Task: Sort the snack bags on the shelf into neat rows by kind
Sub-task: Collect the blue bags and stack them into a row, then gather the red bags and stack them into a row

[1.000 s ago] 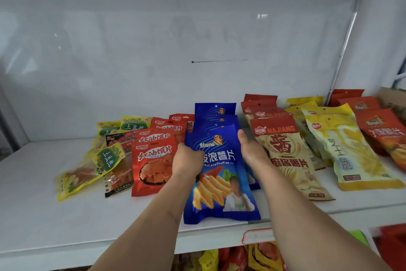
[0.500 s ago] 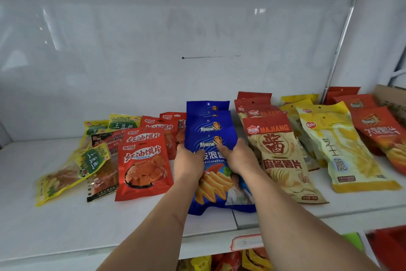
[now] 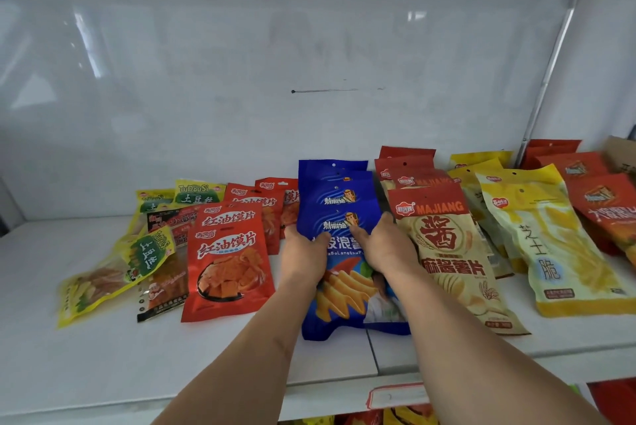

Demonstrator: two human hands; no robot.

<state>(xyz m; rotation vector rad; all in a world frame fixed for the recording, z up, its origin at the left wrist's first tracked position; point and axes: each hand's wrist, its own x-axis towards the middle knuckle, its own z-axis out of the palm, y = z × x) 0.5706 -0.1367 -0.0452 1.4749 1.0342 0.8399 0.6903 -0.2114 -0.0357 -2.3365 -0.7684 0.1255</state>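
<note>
Both hands are down on the front blue chip bag (image 3: pixel 347 300) right now, which lies flat on the white shelf (image 3: pixel 103 366) about mid-width, at the near end of a shingled blue row (image 3: pixel 335 190) running toward the back wall. My left hand (image 3: pixel 303 254) sits on the bag's left edge with the fingers curled onto its face, and my right hand (image 3: pixel 385 245) comes in from the right edge with fingers spread across the print; whether the thumbs tuck under the edges I can't tell from this angle. I figure the two-sided hold is there to square the bag up with the ones behind it, so the row stays straight and each logo peeks out above the next. To the right the tan MAJIANG bags (image 3: pixel 454 252) and the yellow bags (image 3: pixel 550 252) already overlap in tidy lines, with orange-red bags (image 3: pixel 605 211) at the far right. On the left the red bags (image 3: pixel 227 263) look half sorted, and the green-and-yellow TuDouSi bags (image 3: pixel 137 259) lie tilted over a dark bag (image 3: pixel 165 290), so that corner probably needs work after this. Slippery foil on foil, so the stack could slide if nudged too hard.
</note>
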